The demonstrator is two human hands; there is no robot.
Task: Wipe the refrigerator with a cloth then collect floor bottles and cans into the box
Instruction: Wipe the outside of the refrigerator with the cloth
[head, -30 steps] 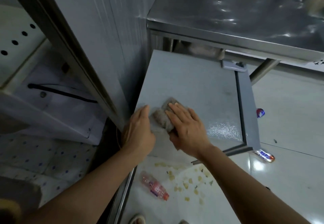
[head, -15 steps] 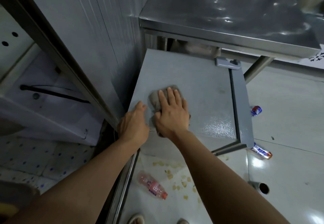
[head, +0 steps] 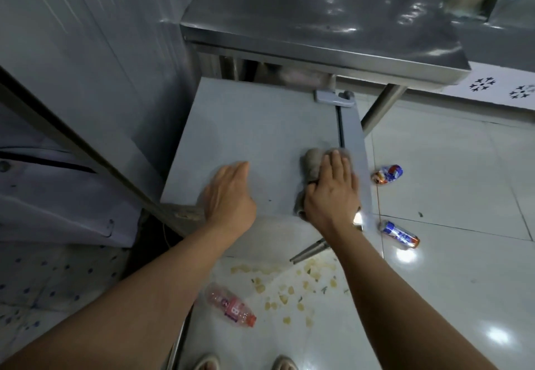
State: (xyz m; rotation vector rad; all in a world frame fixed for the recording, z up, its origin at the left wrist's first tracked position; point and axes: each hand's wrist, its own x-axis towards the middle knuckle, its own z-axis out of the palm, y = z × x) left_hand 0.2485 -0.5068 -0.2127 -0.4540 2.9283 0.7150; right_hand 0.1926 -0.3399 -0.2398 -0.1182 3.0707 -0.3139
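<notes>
Grey fridge top fills my view; my left hand rests flat, fingers straight. My right hand, fingers straight, has slid the cloth rightward. Floor: 1 bottle, 2 cans.

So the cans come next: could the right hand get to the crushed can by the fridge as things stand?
Probably yes. The crushed can lies on open floor just right of the refrigerator, nothing between. But the right hand presses the cloth, so it isn't free yet.

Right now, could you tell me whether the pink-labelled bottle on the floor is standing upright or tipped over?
Tipped over: the pink-labelled bottle lies on its side on the floor tiles, cap pointing lower right.
</notes>
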